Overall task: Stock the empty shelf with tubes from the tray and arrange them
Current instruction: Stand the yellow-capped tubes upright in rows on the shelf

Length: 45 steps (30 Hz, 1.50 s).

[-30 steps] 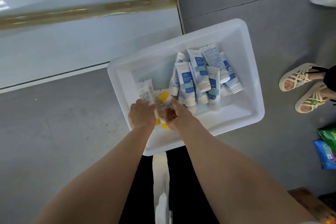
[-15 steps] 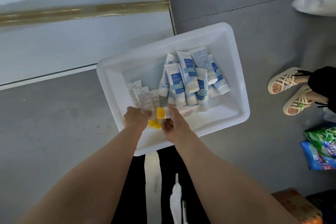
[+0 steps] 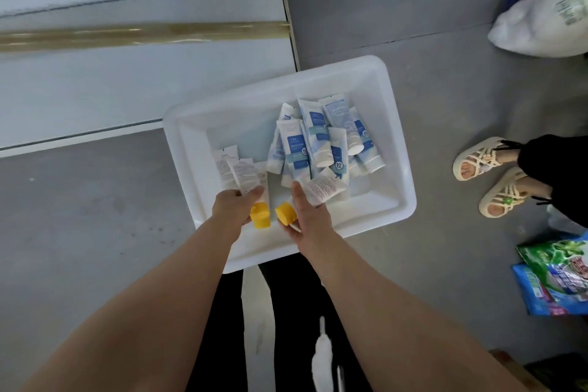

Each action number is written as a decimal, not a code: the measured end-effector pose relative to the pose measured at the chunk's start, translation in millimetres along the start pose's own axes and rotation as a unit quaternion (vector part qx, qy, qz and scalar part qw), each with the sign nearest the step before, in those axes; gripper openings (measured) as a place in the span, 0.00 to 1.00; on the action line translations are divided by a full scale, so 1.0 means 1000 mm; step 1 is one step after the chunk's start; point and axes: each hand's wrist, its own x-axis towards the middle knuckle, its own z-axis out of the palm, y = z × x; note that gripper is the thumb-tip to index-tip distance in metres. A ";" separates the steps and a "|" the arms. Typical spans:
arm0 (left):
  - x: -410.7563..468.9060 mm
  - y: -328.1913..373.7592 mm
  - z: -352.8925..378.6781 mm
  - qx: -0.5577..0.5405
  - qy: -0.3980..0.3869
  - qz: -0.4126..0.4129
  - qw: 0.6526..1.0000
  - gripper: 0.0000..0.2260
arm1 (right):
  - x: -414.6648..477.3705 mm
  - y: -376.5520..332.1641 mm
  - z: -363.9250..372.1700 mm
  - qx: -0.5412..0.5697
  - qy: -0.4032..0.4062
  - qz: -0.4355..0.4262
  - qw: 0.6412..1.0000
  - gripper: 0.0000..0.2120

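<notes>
Above the white plastic tray (image 3: 398, 137), the yellow-capped white tube (image 3: 321, 189) gripped by the right hand (image 3: 307, 219) was swung apart from the bundle of like tubes (image 3: 243, 173) gripped by the left hand (image 3: 234, 207); the pale empty shelf (image 3: 143, 89) remained unstocked.

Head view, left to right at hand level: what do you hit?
shelf → left hand gripping yellow-capped tubes → right hand holding another yellow-capped tube → sandalled feet → green bag
</notes>
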 end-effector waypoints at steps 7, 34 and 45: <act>-0.057 0.016 -0.043 -0.135 -0.074 0.028 0.988 0.07 | -0.052 -0.004 0.006 -0.053 -0.048 -0.064 0.995 0.20; -0.265 0.107 -0.506 -0.249 -0.132 0.479 0.831 0.13 | -0.438 0.060 0.285 -0.084 -0.304 -0.487 0.814 0.18; -0.284 0.192 -0.617 -0.293 -0.071 0.548 0.780 0.12 | -0.524 0.004 0.406 -0.131 -0.339 -0.564 0.742 0.11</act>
